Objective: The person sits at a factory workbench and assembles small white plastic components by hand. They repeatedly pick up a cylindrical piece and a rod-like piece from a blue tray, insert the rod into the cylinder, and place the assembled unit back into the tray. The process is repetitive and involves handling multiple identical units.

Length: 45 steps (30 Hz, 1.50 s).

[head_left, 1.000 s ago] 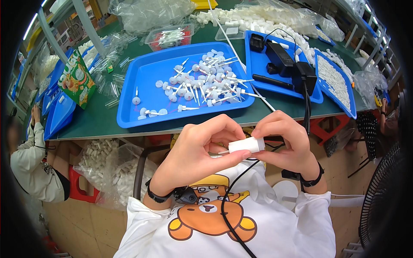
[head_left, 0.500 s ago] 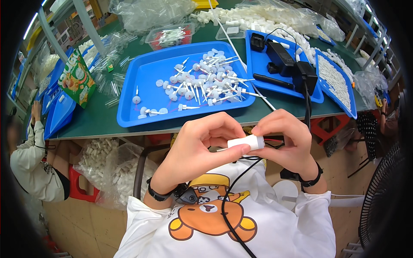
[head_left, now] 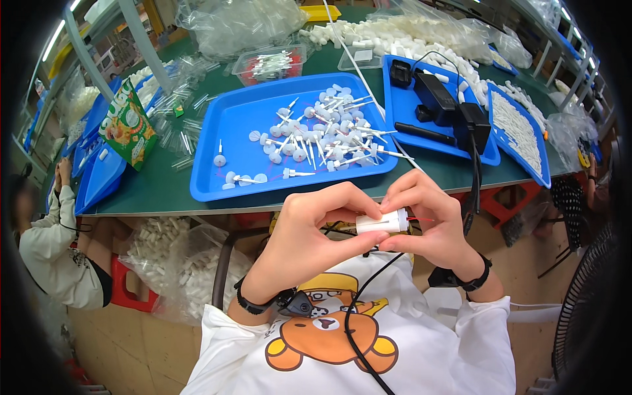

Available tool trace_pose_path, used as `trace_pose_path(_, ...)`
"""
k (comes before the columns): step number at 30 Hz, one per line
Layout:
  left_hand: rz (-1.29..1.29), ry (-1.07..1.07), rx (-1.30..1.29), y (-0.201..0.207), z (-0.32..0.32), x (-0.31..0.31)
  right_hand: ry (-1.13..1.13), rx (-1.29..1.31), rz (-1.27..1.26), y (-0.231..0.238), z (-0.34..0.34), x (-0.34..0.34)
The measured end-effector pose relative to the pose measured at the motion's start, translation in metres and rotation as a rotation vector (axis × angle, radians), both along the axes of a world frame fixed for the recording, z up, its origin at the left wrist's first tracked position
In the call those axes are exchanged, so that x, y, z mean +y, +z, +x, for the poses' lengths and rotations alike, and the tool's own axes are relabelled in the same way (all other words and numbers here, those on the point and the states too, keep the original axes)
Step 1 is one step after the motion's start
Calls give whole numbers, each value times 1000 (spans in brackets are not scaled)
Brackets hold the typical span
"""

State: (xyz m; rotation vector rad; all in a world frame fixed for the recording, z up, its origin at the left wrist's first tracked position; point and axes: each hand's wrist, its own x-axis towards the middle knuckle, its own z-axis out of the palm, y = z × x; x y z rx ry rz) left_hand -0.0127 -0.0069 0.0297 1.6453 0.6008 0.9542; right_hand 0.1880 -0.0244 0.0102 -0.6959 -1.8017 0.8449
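Note:
A short white plastic cylinder (head_left: 376,226) with a pale translucent cap at its right end is held up between my two hands, just off the table's near edge. My left hand (head_left: 322,227) pinches its body between thumb and fingers. At the capped end, my right hand (head_left: 431,220) closes its thumb and fingertips on the rim. Thin red wires (head_left: 420,219) stick out past the cap toward my right palm. Beyond my hands, a blue tray (head_left: 227,155) carries a heap of small parts (head_left: 309,141) with round translucent discs and white stems.
A second blue tray (head_left: 471,155) holds black adapters (head_left: 434,95) with cables. Right of it lies a tray of white sticks (head_left: 517,128). White cylinders (head_left: 388,43) are piled at the back. A green snack bag (head_left: 128,128) stands left; a co-worker (head_left: 62,243) sits there.
The cylinder has shifted slightly right between my hands. Red wires now show beyond its cap, and my right fingertips have moved around the rim. The whole view has shifted a little.

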Motion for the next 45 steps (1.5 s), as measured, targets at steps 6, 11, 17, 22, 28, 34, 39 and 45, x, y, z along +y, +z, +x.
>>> trace_pose_path(6, 131, 35, 3, -2, 1, -2, 56, 63, -52, 0, 1, 1)
trace_pose_path(11, 169, 25, 99, 6, -3, -5, 58, 28, 20, 1, 0, 0)
trace_pose_path(17, 304, 11, 155, 8, -8, -5, 54, -33, 106, 4, -1, -3)
trace_pose_path(22, 369, -114, 243, 20, -24, -2, 70, -21, 124, 3, 3, 1)
trace_pose_path(28, 414, 418, 385, 21, -89, 17, 26, -37, 122, 4, 8, 0)
trace_pose_path(34, 220, 931, 391, -1, -150, 41, -14, -29, 91, 6, 6, -3)
trace_pose_path(39, 179, 1147, 555, -24, -191, 49, -22, 62, -7, 5, 12, -1)
trace_pose_path(45, 362, 1223, 677, -44, -202, 70, -8, 72, -29, 7, 16, -3)
